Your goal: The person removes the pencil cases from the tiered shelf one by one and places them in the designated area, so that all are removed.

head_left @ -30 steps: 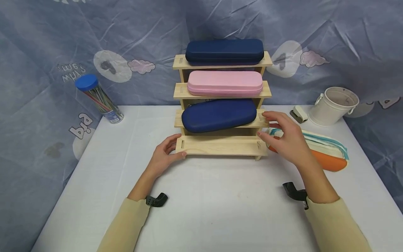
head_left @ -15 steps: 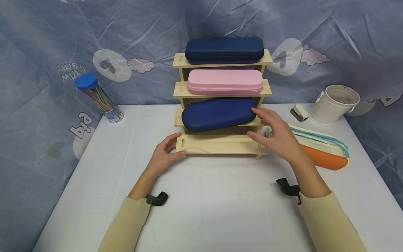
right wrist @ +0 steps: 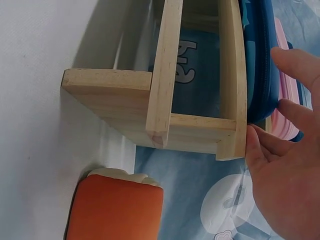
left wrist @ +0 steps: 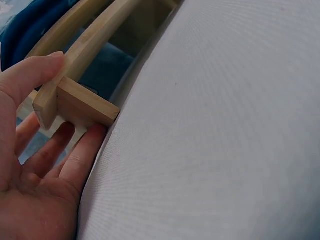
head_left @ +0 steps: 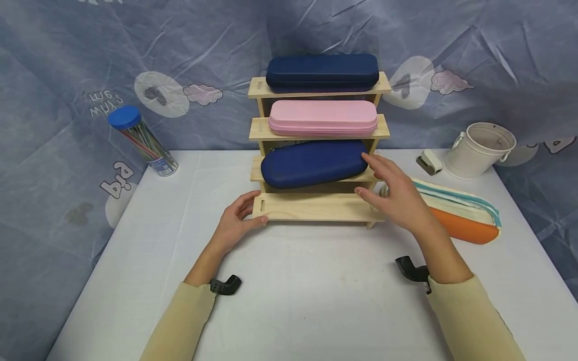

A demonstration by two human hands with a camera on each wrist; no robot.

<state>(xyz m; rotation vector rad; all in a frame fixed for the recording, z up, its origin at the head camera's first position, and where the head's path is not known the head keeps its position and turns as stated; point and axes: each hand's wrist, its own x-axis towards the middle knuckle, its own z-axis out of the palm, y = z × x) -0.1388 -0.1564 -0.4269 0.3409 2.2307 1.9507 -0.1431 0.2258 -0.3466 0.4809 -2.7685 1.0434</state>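
Note:
A stepped wooden rack (head_left: 316,206) stands at the middle back of the table. My left hand (head_left: 236,223) grips its lower left end, and in the left wrist view the thumb (left wrist: 50,65) presses on the board while the fingers lie round the outer side. A blue zippered pencil case (head_left: 313,164) lies slightly tilted on the second tier from the bottom. My right hand (head_left: 397,193) is at the right end of that case. Its fingertips are on or very near the case's end; the fingers are not closed round it. Above lie a pink case (head_left: 322,118) and a navy case (head_left: 322,73).
Right of the rack lies an orange and cream pouch (head_left: 467,223) with teal trim. Behind it are a small white stapler-like object (head_left: 430,162) and a white bucket (head_left: 478,150). A blue-lidded jar of sticks (head_left: 143,143) is at the left. A patterned cloth hangs behind.
My right hand has moved left from the rack's right edge to the end of the blue pencil case, then stayed there. The left hand and the cases keep their places.

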